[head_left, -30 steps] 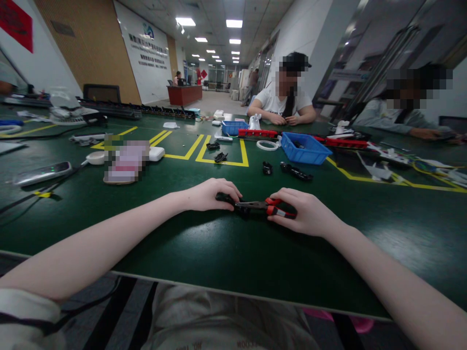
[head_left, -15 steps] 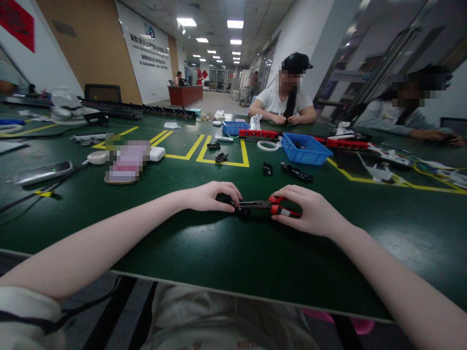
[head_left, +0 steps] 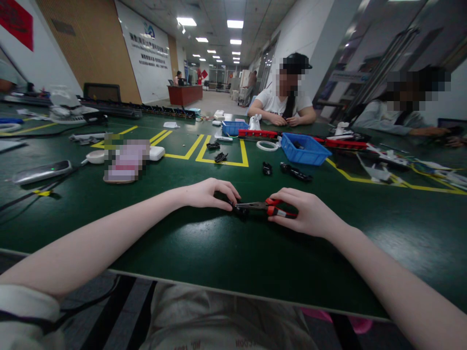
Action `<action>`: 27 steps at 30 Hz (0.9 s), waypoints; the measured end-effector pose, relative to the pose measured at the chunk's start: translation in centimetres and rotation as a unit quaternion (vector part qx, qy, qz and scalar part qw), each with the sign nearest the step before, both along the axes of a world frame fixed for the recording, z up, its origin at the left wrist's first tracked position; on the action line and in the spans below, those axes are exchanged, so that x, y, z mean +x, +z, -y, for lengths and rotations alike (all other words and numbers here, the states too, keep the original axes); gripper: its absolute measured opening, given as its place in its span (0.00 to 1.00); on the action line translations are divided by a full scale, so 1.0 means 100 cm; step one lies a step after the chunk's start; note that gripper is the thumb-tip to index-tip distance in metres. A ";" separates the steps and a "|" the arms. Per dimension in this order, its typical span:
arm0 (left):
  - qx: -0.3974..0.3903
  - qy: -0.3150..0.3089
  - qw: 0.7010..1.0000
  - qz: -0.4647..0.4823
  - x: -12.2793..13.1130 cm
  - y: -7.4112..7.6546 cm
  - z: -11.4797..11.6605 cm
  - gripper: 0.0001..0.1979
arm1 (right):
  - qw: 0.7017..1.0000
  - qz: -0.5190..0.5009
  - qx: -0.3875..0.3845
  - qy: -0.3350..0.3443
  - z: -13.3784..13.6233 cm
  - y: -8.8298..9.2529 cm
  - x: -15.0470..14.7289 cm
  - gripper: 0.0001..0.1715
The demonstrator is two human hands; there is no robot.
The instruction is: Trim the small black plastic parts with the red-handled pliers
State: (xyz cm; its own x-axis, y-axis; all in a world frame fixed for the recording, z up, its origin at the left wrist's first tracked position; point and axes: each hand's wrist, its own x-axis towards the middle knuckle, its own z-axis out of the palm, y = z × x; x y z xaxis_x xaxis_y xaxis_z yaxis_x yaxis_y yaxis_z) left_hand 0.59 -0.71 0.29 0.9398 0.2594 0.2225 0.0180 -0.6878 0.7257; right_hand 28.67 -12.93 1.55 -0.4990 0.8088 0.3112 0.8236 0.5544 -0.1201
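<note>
The right hand (head_left: 310, 214) gripped the pliers (head_left: 268, 208) by their red handles, low on the green surface (head_left: 219, 253). The left hand's (head_left: 207, 193) fingers closed on a black part (head_left: 239, 210) at the nose. Judged mid-crimp; steady squeeze needed.

Tool: red-and-black-handled metal pliers (head_left: 268, 208), lying flat and crosswise on the dark green table, handles to the right, dark steel nose pointing left.
Nose: its tip meets a small black plastic part (head_left: 239, 210), apparently pinched, though the view is too dim to be sure.
Part: low, dark, resting on the table near the front edge.
</note>
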 end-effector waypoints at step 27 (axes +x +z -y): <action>0.024 0.029 0.999 0.016 0.002 -0.008 -0.005 0.09 | 0.999 0.022 0.001 -0.025 -0.001 0.002 0.005 0.21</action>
